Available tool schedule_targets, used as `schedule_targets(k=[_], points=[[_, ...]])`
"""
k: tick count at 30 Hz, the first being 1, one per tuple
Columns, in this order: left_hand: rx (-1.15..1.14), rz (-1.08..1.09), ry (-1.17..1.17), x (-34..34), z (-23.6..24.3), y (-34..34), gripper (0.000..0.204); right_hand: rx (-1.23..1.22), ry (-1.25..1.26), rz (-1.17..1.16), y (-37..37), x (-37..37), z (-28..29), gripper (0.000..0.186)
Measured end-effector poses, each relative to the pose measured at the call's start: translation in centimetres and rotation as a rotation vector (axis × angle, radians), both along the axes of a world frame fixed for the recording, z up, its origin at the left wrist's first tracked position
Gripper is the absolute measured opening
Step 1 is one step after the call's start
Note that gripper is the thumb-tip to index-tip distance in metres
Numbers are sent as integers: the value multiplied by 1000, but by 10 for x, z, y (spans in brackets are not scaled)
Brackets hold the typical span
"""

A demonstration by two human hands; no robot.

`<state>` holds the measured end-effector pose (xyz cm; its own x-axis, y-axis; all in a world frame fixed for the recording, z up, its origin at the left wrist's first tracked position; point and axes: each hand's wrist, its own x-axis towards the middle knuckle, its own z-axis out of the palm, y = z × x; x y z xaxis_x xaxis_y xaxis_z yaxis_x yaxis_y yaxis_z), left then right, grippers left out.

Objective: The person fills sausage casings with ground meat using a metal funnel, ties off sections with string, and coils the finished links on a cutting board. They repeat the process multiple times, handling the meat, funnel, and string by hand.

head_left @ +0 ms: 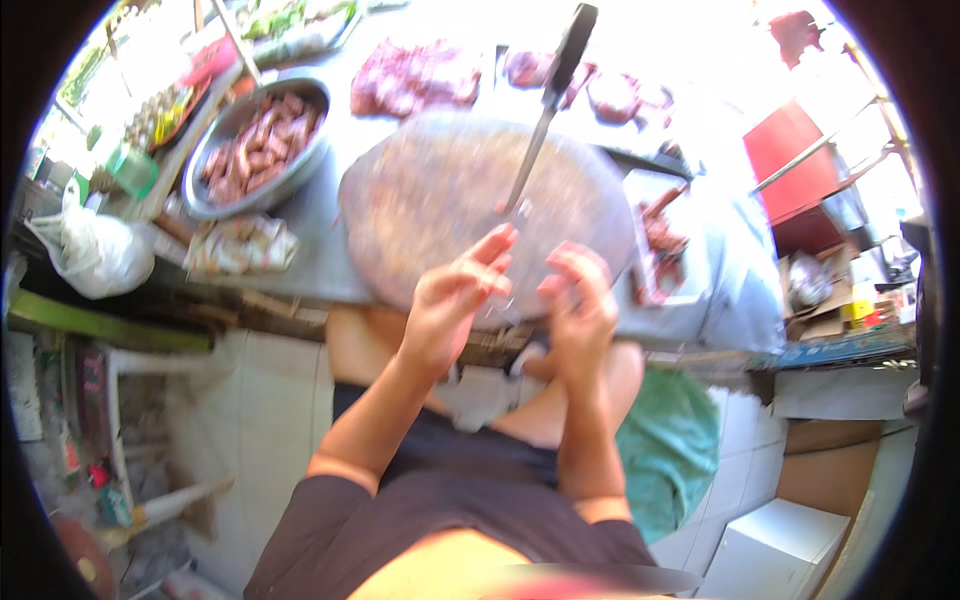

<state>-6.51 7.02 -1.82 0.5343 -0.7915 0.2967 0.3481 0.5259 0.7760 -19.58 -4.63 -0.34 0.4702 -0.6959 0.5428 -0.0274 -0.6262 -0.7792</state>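
Note:
A large round wooden chopping block lies on the table in front of me. A knife with a black handle stands tilted on it, its tip down on the wood and its handle up to the right. Over the block's near edge hovers my left hand, fingers loosely bent and apart. Beside it is my right hand, its fingers half curled and blurred. I make out nothing held in either hand, and neither touches the knife.
Around the block are a metal bowl of meat strips, a slab of raw meat, more meat pieces and a white tray with smaller pieces. A crumpled cloth and a white plastic bag lie left. Green fabric hangs right.

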Motion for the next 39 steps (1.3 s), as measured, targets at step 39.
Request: schedule_targets(k=[39], points=[[398, 24, -473, -23, 2, 17, 21, 467, 14, 304, 29, -16, 12, 17]])
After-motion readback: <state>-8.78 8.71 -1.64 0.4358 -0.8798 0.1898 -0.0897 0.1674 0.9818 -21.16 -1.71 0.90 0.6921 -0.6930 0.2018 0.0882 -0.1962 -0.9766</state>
